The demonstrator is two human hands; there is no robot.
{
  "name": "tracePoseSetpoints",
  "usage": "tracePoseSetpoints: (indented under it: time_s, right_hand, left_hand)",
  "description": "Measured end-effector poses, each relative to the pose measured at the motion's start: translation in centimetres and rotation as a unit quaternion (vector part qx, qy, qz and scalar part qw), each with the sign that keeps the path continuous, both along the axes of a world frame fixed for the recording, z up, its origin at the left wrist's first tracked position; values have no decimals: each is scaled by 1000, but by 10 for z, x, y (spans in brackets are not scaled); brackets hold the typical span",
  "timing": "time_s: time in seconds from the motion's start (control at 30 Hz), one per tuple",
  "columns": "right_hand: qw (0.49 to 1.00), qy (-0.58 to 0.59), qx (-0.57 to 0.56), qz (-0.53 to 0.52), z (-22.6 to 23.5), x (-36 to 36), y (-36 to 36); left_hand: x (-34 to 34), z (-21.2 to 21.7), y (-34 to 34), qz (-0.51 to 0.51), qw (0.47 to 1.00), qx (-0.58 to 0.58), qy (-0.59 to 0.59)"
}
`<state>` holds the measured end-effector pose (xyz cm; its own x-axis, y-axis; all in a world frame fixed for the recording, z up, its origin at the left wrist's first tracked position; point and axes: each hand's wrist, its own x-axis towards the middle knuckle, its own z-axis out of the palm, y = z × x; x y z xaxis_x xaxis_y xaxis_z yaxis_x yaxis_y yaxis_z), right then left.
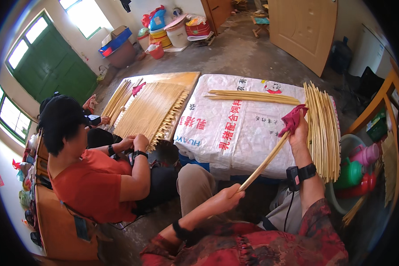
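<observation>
Right hand (pixel 299 131), stretched forward, clutches maroon cloth (pixel 291 120).

Bright daylight from left; far window (pixel 85 17) blown white. Right side dimmer. Fisheye bows tan door (pixel 302 33); rim fades black.

On the white-sheeted work surface (pixel 252 159) we note a small stick bundle (pixel 252 96) and, at right, a broad stick row (pixel 321 133); the wooden board (pixel 189 78) at left carries close-laid thin sticks (pixel 150 106).
</observation>
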<state>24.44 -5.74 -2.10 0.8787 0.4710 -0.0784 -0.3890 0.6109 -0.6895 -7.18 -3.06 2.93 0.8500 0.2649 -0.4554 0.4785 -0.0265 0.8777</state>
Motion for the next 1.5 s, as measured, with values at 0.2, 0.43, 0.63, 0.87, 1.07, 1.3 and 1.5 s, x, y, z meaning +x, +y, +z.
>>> tracePoseSetpoints:
  time_s: [0.2,0.43,0.63,0.87,1.07,1.3,1.5]
  right_hand:
    - [996,59,45,-49,-7,13,3]
    - [987,30,146,-62,-18,76,-29]
    - [964,107,208,127,-2,3,2]
    - [924,198,223,239,10,-62,-10]
    - [981,34,73,175,20,-100,-4]
    - [993,0,25,113,0,-103,-1]
    - [996,11,22,84,14,-80,-2]
  left_hand:
    - [-53,6,6,-30,996,79,2]
    - [-124,16,23,45,996,-21,74]
    - [-43,28,32,218,973,44,-63]
    - [74,9,32,167,941,261,-137]
    - [110,-17,12,113,932,303,-163]
    - [111,-13,-6,131,982,87,-102]
    - [88,-16,-16,129,987,67,-68]
